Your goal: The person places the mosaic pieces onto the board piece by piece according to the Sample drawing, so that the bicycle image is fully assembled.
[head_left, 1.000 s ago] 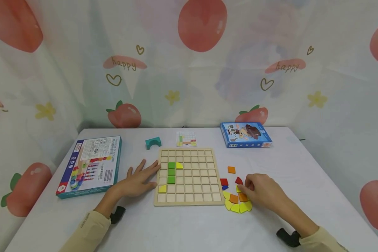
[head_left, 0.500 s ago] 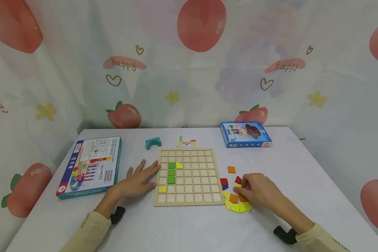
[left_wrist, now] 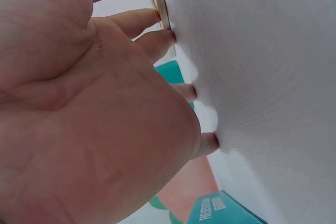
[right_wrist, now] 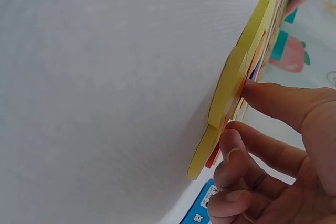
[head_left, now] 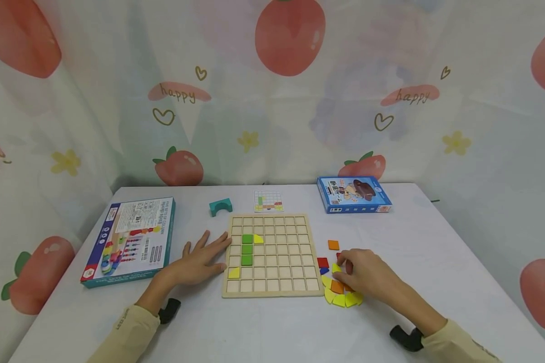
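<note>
A wooden grid board (head_left: 272, 294) lies flat in the middle of the table. It carries green square tiles (head_left: 247, 249), a yellow quarter-round tile (head_left: 258, 239) and another yellow tile (head_left: 233, 273). My left hand (head_left: 199, 259) rests spread on the table, fingertips touching the board's left edge. Right of the board, my right hand (head_left: 374, 275) pinches a yellow tile (head_left: 336, 268) between thumb and index finger, low over the loose pieces. Around it lie an orange square (head_left: 337, 287), a red tile (head_left: 323, 262), a blue tile (head_left: 324, 271) and several yellow tiles (head_left: 338, 300). The right fingers cover part of a red piece.
Behind the board lie a small pattern card (head_left: 268, 200) and a teal arch block (head_left: 220, 206). A flat game box (head_left: 129, 239) lies at the left, and a blue box (head_left: 355, 194) at the back right. One orange square (head_left: 333, 245) sits apart, right of the board.
My right hand has shifted a little to the left, and the yellow tile at its fingertips has moved left and slightly away with it. The left hand has stayed in place.
</note>
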{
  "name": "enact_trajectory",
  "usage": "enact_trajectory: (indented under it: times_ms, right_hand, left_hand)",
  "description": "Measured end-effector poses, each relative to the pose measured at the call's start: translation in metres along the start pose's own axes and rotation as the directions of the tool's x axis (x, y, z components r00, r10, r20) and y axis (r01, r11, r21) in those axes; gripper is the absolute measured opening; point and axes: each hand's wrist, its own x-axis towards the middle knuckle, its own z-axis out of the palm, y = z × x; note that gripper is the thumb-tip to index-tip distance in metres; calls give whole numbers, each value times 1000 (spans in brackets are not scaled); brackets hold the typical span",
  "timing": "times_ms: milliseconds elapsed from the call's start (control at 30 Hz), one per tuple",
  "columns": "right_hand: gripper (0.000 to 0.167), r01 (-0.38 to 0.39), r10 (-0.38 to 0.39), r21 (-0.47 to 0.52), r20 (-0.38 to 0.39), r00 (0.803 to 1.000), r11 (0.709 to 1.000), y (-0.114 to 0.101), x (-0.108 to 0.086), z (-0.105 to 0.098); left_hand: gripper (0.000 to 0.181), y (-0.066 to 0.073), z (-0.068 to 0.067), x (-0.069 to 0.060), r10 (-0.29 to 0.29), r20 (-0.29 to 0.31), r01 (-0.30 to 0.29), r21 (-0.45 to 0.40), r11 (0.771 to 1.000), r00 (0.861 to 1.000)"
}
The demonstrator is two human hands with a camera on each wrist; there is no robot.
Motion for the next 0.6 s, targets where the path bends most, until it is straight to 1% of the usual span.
enact_trajectory:
  times_ms: [100, 333, 600]
  right_hand:
    - [29, -9, 9, 2, 3, 1000, 1000, 0, 0, 0]
    - [27, 21, -20, 22, -2, 1000, 1000, 2, 0, 1]
    - [22, 40, -39, 30, -19, 999, 999, 3, 1, 1]
  left_hand:
    - [72, 0, 1, 0, 4, -2, -4, 0, 1000, 1000]
    - [71, 0, 1, -1, 8, -6, -8, 5, 1000, 1000]
    - [71, 4, -2, -3, 3, -5, -3, -3, 1000, 1000]
